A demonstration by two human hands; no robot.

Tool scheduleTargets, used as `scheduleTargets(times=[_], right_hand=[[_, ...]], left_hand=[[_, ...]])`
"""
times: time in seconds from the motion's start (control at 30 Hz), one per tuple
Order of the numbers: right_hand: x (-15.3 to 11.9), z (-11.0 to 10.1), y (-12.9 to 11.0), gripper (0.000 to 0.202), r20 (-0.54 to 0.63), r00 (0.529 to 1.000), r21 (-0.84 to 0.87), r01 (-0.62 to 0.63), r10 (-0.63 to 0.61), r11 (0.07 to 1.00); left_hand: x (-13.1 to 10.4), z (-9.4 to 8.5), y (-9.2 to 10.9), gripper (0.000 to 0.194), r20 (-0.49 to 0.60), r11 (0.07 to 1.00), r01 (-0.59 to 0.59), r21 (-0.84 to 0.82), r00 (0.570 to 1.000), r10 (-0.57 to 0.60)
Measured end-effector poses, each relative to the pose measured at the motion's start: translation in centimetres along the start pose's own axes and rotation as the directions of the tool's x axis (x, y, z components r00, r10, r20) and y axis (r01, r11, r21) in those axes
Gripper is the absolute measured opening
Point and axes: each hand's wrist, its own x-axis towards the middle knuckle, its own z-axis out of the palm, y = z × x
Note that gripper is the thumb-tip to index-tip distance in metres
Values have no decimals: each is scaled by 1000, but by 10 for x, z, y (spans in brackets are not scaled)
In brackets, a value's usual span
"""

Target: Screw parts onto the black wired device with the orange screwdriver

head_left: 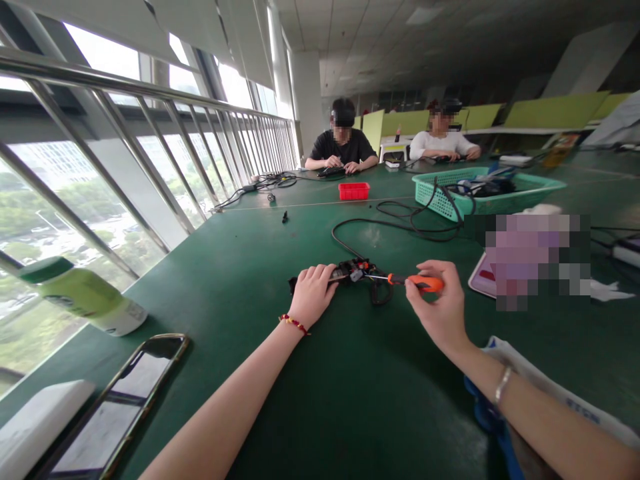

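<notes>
On the green table lies a black device with a cable and exposed inner parts (356, 269). My left hand (315, 290) is closed over its left end, pressing it to the tabletop; the covered portion is hidden. An orange-handled screwdriver (427, 284) is pinched between the thumb and fingers of my right hand (443, 303). Its shaft points left, and the tip meets or nearly meets the device's right side; I cannot tell which. A black cable loop (381, 293) sits just below the tip.
A red tray (354, 191) and a teal basket (440, 203) holding dark items and cables stand farther back. At left are a bottle (90, 297), a phone (125, 400) and a white box (45, 420). Two people (343, 143) work across the table. A metal railing (150, 113) runs along the left.
</notes>
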Motion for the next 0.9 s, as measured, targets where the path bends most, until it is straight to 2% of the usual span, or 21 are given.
scheduleTargets(times=[0.1,0.2,0.27,0.33,0.5,0.63,0.73,0.83,0.9], right_hand=[[0,0,-1,28,-25,999,14,30,-30,999],[0,-1,-3,14,59,998,-22,-14,16,1000],[0,-1,-4,14,100,994,-44,-31,35,999],[0,-1,-3,15,71,997,-41,-10,13,999],[0,0,1,32,-30,997,6,70,-70,998],[0,-2,0,14,79,997,-62,-1,6,998],[0,-5,-1,22,149,989,-75,-14,25,997],[-1,-5,1,22,173,983,-32,-56,61,998],[-1,-4,3,15,134,990,15,-57,55,998]], left_hand=[[0,0,0,32,-2,1000,2,1,1000,-2],[0,-1,0,33,-4,1000,0,9,1000,0],[0,-1,0,33,-3,1000,0,16,1000,0],[0,-1,1,33,-1,1000,1,17,1000,-1],[0,0,1,33,-7,1000,0,5,1000,0],[0,0,1,32,-4,1000,3,4,1000,-3],[0,-1,1,32,-2,1000,10,8,1000,-10],[0,-1,1,32,-2,1000,10,14,1000,-10],[0,0,1,32,-5,1000,6,18,1000,-6]])
